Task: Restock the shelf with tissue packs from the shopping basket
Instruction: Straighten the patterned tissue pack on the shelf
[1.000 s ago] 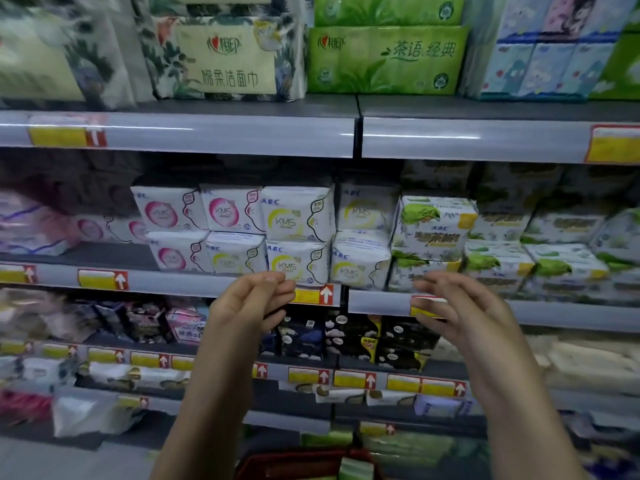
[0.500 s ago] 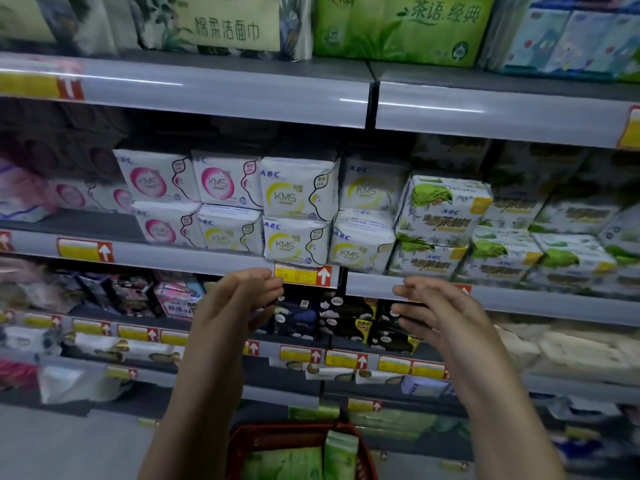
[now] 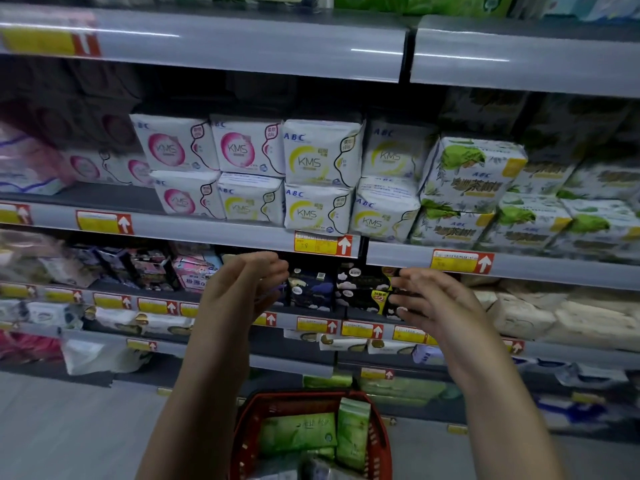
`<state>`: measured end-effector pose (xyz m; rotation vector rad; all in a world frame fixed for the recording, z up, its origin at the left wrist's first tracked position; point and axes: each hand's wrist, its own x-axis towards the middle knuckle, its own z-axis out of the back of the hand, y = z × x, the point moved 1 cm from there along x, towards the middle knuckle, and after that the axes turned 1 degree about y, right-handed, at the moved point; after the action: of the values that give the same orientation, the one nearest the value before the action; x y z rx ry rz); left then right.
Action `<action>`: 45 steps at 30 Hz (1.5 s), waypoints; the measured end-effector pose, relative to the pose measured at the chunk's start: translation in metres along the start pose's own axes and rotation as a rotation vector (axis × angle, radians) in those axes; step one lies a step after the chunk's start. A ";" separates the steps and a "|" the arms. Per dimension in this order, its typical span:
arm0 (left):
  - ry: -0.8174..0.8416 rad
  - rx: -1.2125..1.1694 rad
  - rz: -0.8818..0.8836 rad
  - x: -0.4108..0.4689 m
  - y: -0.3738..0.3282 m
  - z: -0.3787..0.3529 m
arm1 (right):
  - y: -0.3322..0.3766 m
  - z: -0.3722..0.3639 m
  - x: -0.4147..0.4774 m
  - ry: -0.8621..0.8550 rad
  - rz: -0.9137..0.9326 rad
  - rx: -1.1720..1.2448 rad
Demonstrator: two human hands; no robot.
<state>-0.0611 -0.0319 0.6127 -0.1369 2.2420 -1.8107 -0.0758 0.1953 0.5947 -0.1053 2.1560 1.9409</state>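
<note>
Both the left hand (image 3: 242, 289) and the right hand (image 3: 436, 303) hang empty with fingers relaxed before the shelf (image 3: 207, 233), above the red basket (image 3: 242, 431) holding green tissue packs (image 3: 298, 433).

A yellow-and-red price tag (image 3: 322, 243) with a white arrow sits mid-view. Just above it stand white ABC packs with yellow KMS rings (image 3: 320, 152), stacked two high, with pink-ringed packs (image 3: 239, 150) to its upper left and green-leaf packs (image 3: 471, 171) to its upper right. Just below the tag are dark navy packs (image 3: 311, 289), to its lower right pale beige bundles (image 3: 554, 317), and far below left the grey floor (image 3: 69, 427).
</note>
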 end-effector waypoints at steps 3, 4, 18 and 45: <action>0.035 0.032 0.020 0.005 0.001 0.019 | -0.012 -0.019 -0.007 -0.026 -0.026 -0.013; 0.046 0.042 0.025 0.006 0.001 0.026 | -0.016 -0.026 -0.009 -0.032 -0.033 -0.025; 0.043 0.122 0.143 0.042 0.049 0.104 | -0.089 -0.088 -0.001 -0.115 -0.126 -0.168; -0.117 0.302 0.613 0.103 0.437 0.170 | -0.463 -0.061 0.109 -0.010 -0.543 -0.417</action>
<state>-0.0792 -0.1207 0.1412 0.4397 1.6500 -1.6984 -0.0917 0.0925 0.1264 -0.6714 1.4676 1.9913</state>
